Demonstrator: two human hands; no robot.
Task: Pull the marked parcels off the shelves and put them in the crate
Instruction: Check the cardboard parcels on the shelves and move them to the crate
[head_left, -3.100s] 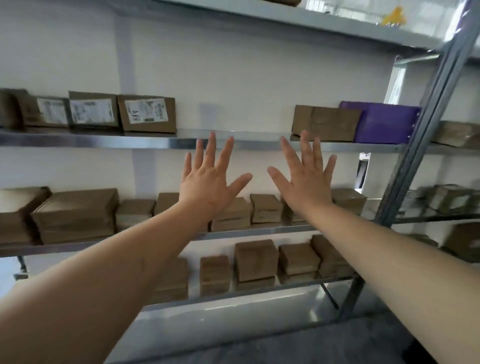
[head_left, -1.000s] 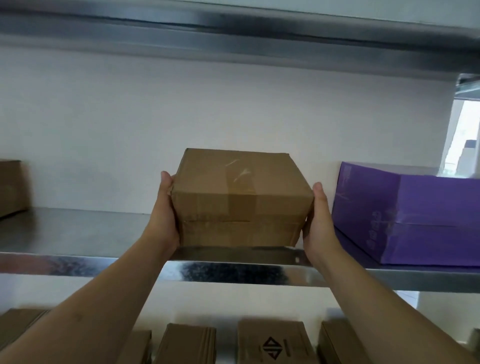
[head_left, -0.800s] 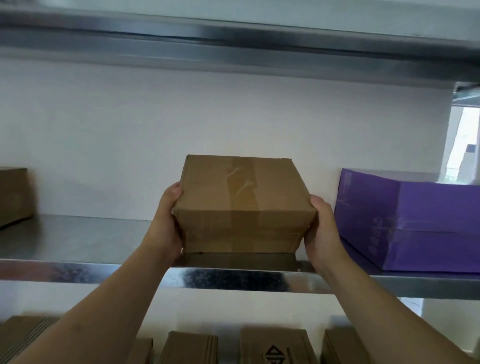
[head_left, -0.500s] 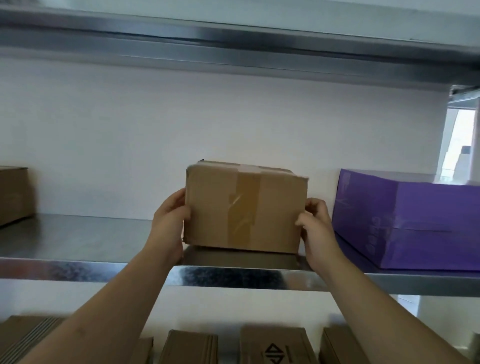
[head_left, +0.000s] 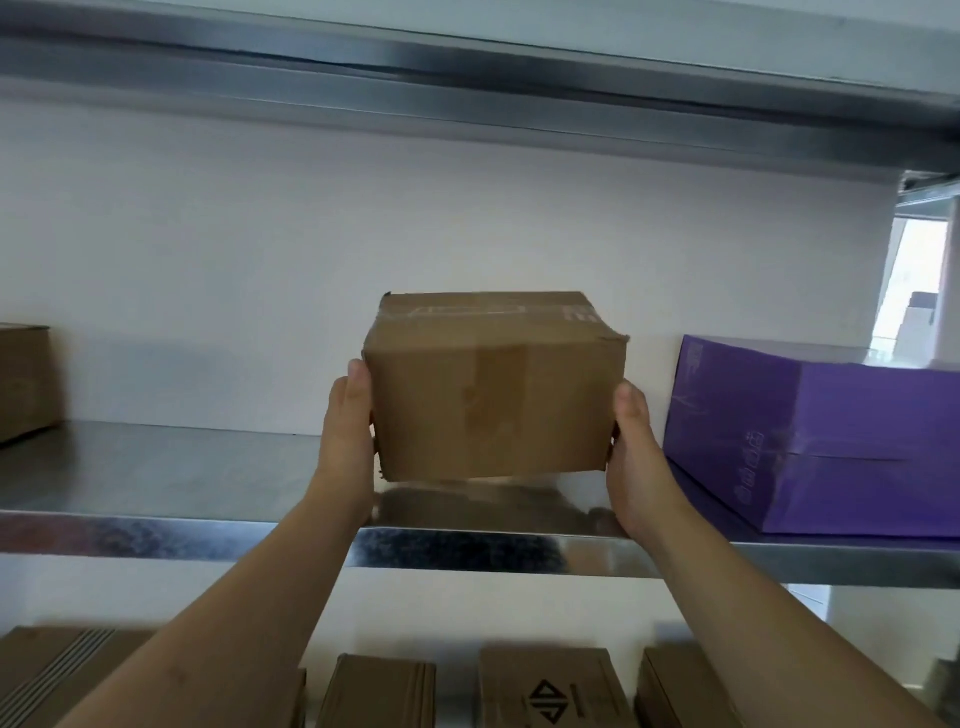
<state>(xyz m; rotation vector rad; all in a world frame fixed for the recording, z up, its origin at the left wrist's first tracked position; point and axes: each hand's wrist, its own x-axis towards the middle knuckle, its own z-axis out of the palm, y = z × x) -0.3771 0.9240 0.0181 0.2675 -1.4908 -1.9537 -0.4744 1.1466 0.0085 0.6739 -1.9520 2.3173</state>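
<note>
**Two hands hold a brown parcel over a steel shelf**

A brown cardboard parcel (head_left: 493, 387) sits between a person's two bare hands, seen from a head-worn camera looking along both forearms. The left hand (head_left: 347, 431) presses against the parcel's left side, with the thumb lying up along the near left edge. The right hand (head_left: 631, 447) grips the right side in the same way, thumb up by the near right edge. The other fingers of both hands are hidden behind the parcel. The two hands are set apart by the parcel's full width and clamp it from either side.

The parcel is tilted, so its top face and a strip of tape running down its front face both show. Its bottom edge hangs just above the metal shelf (head_left: 182, 535), where a dark reflection lies beneath it. Whether any part of it touches the shelf cannot be told.

On the same shelf, a purple box (head_left: 831, 441) stands just to the right of the right hand. Another brown box (head_left: 26, 379) sits at the far left edge, well apart. A white wall (head_left: 415, 218) is behind. Below the shelf, the tops of several brown cartons (head_left: 545, 686) line the next level.
</note>
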